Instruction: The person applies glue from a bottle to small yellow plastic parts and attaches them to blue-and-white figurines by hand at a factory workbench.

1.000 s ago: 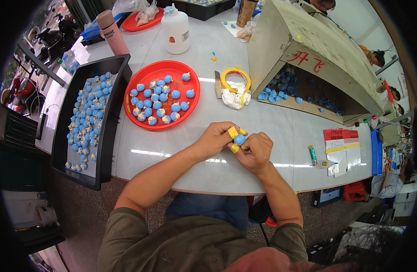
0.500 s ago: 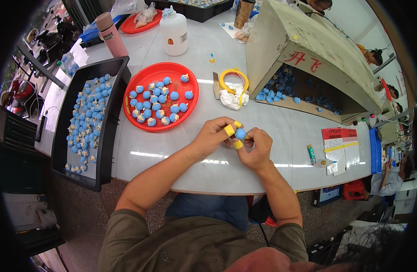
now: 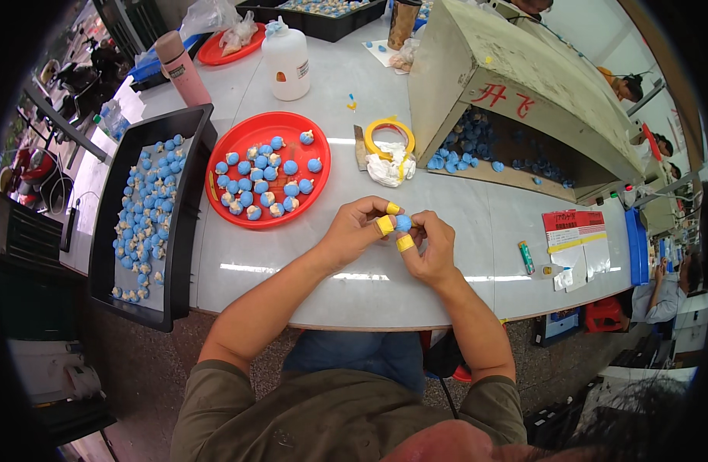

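Between my two hands, above the table's near part, is a small round blue piece (image 3: 402, 223). My left hand (image 3: 361, 228) pinches it from the left, with yellow tape wrapped on the thumb and a finger. My right hand (image 3: 429, 245) grips it from the right, its thumb also taped yellow. The fingers cover much of the piece. Left of my hands lies a round red tray (image 3: 320, 185) with several similar blue balls with cream tops. Farther left, a black tray (image 3: 186, 254) holds many more of them in clustered rows.
A grey box housing (image 3: 523, 65) with blue pieces inside stands at the right. Yellow tape roll (image 3: 369, 135), crumpled white tissue (image 3: 391, 171), white bottle (image 3: 287, 65) and pink flask (image 3: 186, 81) stand beyond my hands. At right lie a green tube (image 3: 526, 258) and a red-and-white packet (image 3: 573, 231).
Both hands still hold the blue piece, with fingers slightly shifted around it. The table's things appear a little to the left and lower.
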